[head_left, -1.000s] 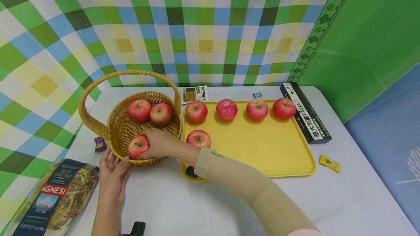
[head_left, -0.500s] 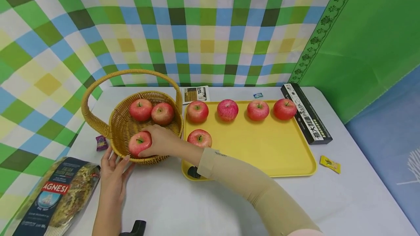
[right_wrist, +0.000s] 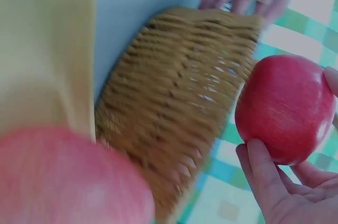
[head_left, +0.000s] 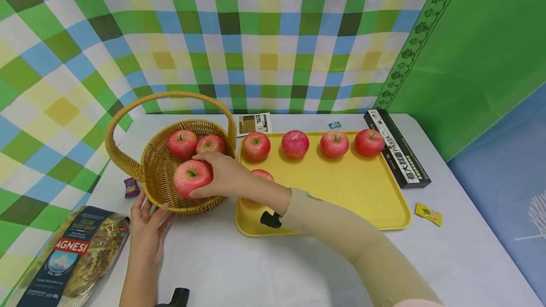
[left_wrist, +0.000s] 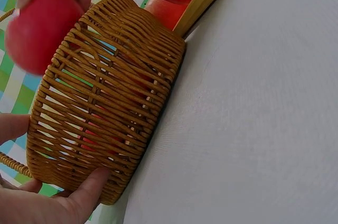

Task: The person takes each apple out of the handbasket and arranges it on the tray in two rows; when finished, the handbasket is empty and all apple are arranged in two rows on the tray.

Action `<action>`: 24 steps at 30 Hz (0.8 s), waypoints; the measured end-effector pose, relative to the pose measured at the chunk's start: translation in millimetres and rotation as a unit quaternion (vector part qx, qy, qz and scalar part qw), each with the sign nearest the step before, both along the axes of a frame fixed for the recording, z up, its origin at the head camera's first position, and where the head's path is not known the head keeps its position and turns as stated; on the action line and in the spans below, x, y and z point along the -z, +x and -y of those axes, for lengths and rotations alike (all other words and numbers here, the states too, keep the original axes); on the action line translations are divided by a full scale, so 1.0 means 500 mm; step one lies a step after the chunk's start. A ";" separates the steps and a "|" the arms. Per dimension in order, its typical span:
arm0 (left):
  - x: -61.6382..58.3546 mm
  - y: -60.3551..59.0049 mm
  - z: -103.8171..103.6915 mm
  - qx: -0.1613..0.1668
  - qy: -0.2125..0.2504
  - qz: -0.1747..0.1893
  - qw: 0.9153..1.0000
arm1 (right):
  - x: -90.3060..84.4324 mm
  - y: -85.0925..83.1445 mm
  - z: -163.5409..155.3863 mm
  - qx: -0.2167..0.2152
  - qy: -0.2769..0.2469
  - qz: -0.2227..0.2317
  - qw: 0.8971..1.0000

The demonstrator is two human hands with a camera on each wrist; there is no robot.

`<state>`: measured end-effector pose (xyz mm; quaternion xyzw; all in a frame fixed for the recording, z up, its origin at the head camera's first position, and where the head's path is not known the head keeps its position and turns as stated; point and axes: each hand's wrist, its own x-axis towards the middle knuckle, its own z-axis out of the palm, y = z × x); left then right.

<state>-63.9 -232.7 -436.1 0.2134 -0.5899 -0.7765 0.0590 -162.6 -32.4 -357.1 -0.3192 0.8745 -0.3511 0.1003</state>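
My right hand (head_left: 209, 176) grips a red apple (head_left: 189, 179) and holds it above the near part of a wicker basket (head_left: 192, 208). The right wrist view shows that apple (right_wrist: 285, 108) clear of the basket wall (right_wrist: 179, 123). Two more apples (head_left: 182, 143) (head_left: 211, 144) lie in the back of the basket. My left hand (head_left: 149, 210) rests with straight fingers against the basket's near side (left_wrist: 111, 102). Several apples stand in a row on a yellow tray (head_left: 350, 193); another apple (head_left: 263, 174) is partly hidden behind my right wrist.
A pasta bag (head_left: 72, 255) lies at the front left. A black pasta box (head_left: 396, 148) runs along the tray's right edge. A yellow sachet (head_left: 428, 212), a purple sweet (head_left: 131, 187) and a card (head_left: 253, 123) lie on the white table.
My right hand has lifted the apple up from the basket's near side and a little to the right. The left hand has stayed on the basket.
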 end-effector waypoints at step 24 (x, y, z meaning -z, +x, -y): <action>0.001 0.001 -0.001 -0.004 0.006 -0.003 1.000 | -0.015 0.036 -0.385 0.139 -0.044 0.063 0.987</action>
